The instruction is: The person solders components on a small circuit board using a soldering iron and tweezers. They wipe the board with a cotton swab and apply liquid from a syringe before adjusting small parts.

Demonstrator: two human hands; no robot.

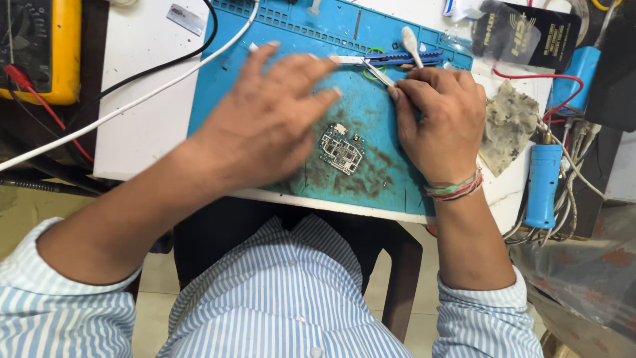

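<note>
One small circuit board on the blue mat, between both hands.

White table carries blue mat, grey rag.

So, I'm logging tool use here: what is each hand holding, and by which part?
Right hand pinches metal tweezers near their rear end. Left hand, blurred, holds nothing visible.
</note>
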